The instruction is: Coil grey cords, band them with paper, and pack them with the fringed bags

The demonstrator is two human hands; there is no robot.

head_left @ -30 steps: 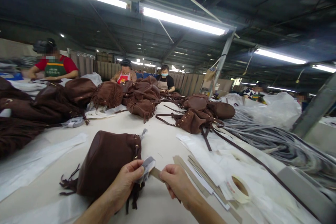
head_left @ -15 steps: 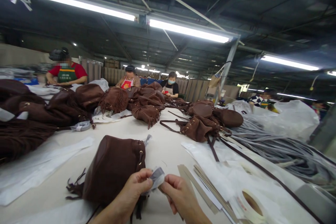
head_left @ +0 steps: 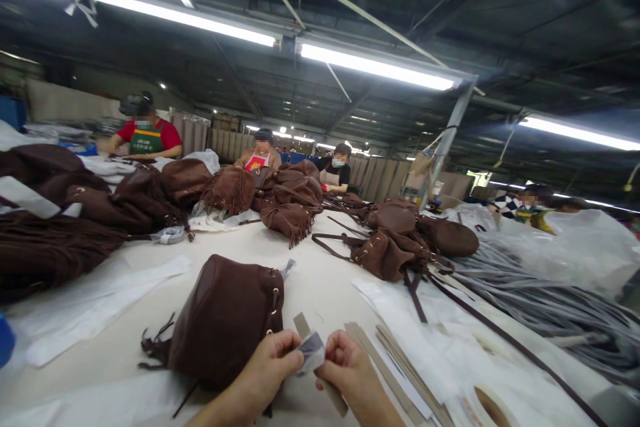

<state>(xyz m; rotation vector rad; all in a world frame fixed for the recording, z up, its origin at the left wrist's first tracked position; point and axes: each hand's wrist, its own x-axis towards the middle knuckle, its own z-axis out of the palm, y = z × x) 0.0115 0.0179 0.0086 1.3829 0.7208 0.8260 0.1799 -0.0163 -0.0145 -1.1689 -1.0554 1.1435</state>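
Observation:
In front of my body, my left hand (head_left: 277,361) pinches a small piece of thin translucent wrapping with something grey in it (head_left: 311,351). My right hand (head_left: 350,370) has its thumb and fingers closed at the other edge of that wrapped piece. A beige card strip (head_left: 334,399) shows below the right fingers, and a similar end appears above the left hand; I cannot tell whether it is held. Just left of my hands lies a dark brown drawstring bag (head_left: 220,320) on its side, with gold eyelets and a tassel.
Brown fringed bags (head_left: 295,193) are heaped across the table (head_left: 240,247). More bags (head_left: 395,240) lie right of centre. Several card strips (head_left: 415,373) and a tape roll (head_left: 490,407) are at right, near a grey tube bundle (head_left: 545,307). Co-workers (head_left: 150,137) are behind.
The view has shifted a little, so the surroundings appear farther right. The beige strip shows more clearly around my hands. Both hands stay at the wrapped piece.

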